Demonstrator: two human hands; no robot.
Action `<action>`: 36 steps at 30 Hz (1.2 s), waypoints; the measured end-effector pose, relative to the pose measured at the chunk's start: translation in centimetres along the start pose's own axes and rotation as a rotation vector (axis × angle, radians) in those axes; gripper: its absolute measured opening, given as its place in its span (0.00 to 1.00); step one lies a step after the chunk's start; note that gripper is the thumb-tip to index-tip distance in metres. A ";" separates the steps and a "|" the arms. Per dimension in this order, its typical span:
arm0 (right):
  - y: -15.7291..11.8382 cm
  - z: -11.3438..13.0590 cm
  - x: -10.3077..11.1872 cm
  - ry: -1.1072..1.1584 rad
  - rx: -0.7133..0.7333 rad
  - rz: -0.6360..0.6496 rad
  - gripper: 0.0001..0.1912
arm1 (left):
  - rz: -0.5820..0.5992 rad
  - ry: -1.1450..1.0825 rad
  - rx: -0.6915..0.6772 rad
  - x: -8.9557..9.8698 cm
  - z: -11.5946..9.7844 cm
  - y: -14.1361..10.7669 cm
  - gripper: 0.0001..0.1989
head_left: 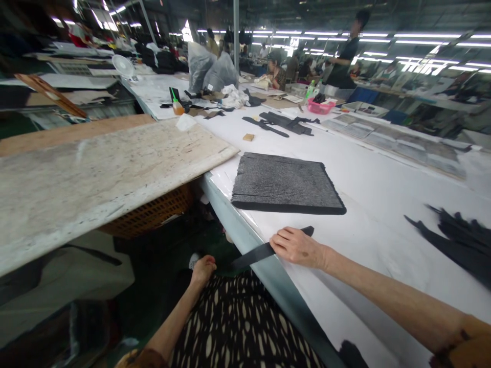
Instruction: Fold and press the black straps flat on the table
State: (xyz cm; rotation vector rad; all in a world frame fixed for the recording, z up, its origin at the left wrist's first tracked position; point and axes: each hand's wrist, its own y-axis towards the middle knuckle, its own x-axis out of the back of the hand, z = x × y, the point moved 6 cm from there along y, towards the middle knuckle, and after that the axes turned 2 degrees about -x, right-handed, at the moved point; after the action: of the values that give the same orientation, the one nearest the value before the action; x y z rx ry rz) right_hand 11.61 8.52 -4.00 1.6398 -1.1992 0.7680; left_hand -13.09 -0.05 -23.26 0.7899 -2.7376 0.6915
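My right hand (293,246) is closed around a black strip (258,254) at the near edge of the white table. One end of the strip sticks out past my knuckles, and the other hangs over the table edge toward my lap. Off the table, above my patterned apron (238,317), my left hand (204,268) has its fingers pressed together; what they hold, if anything, is too dark to make out. Just beyond my right hand lies a neat flat stack of dark grey strips (286,183). Loose black strips (460,237) spread out on the right.
A worn pale board (107,174) juts in from the left, above an orange crate (149,212). Farther back on the white table (376,204) are black cut pieces (287,122), a small tan block (248,137), a pink basket (321,106) and grey plastic bags (220,71). People work behind.
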 end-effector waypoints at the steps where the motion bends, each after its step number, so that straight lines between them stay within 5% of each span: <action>1: 0.0 0.0 0.0 -0.003 -0.002 0.001 0.09 | -0.008 0.008 -0.029 0.1 -1.5 -0.5 0.05; 4: 0.0 0.1 -0.1 -0.011 -0.002 0.005 0.08 | 0.099 -0.008 -0.188 -1.4 -7.7 -2.7 0.07; 6: 0.0 0.1 -0.1 -0.009 -0.004 0.006 0.08 | 0.328 0.009 -0.368 -4.1 -12.2 -4.9 0.14; 9: 0.1 0.0 -0.1 0.004 -0.014 0.012 0.09 | 0.509 0.028 -0.419 -7.2 -15.6 -7.2 0.18; 18: 0.1 -0.3 -0.3 0.029 -0.023 -0.042 0.09 | 0.546 -0.302 -0.124 -9.0 -13.9 -7.5 0.21; 30: -5.2 -3.2 1.0 0.106 -0.192 0.006 0.11 | 0.613 -0.335 -0.052 -9.7 -13.7 -6.9 0.17; 36: -4.0 -2.8 0.6 0.095 -0.183 -0.007 0.10 | 0.580 -0.269 -0.047 -8.8 -12.6 -6.1 0.17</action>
State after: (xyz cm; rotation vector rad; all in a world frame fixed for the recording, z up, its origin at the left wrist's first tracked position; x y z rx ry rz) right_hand 15.71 11.25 -3.68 1.4412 -1.1608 0.7023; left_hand -1.55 5.55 -12.80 0.0609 -3.2456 0.6490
